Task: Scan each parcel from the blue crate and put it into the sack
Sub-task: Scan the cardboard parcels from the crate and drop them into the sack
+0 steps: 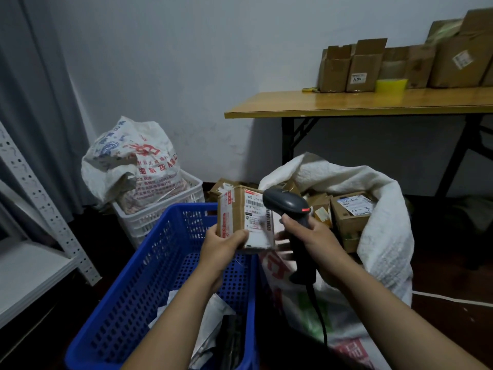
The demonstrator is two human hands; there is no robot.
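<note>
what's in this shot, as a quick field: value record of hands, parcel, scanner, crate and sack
left hand: grips the cardboard parcel by its lower edge, above the crate's far corner
right hand: grips the scanner, its head close to the parcel's label
blue crate: soft mailers lie inside
sack: mouth open, boxed parcels inside
background: table carrying cartons

Parcel [245, 218] label blurred; blue crate [138, 276] cropped btm.
</note>
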